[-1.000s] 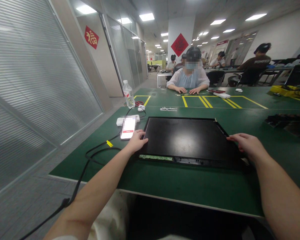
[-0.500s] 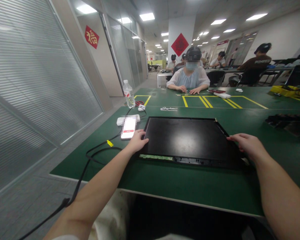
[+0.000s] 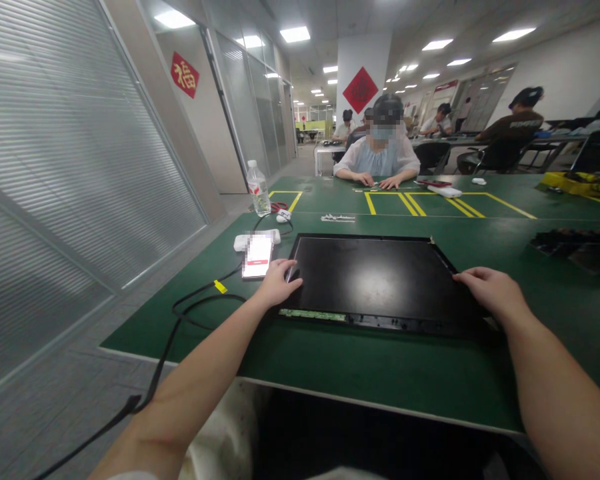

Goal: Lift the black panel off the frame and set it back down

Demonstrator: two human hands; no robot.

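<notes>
A black flat display panel (image 3: pixel 365 277) lies face up on the green table. Along its near edge a strip of green circuit board (image 3: pixel 314 315) shows at the left, beside a black lower frame. My left hand (image 3: pixel 279 283) grips the panel's left edge, thumb on the front surface. On the opposite side, my right hand (image 3: pixel 486 290) pinches the right edge between thumb and fingers; some of its fingers are hidden. Just left of my left hand lies a phone (image 3: pixel 258 257) with a lit screen, propped against a white object (image 3: pixel 241 243).
A black cable (image 3: pixel 177 317) with a yellow tag runs along the table's left side. Beyond stand a water bottle (image 3: pixel 258 190) and red-handled scissors (image 3: pixel 279 206). Dark parts (image 3: pixel 580 250) lie at the right. Across the table (image 3: pixel 380 380) sits another person (image 3: pixel 377 157), hands on the tabletop.
My left hand has shifted slightly to the right, its thumb further onto the panel's face. My right hand has moved only a little at the right edge. The panel stays in place.
</notes>
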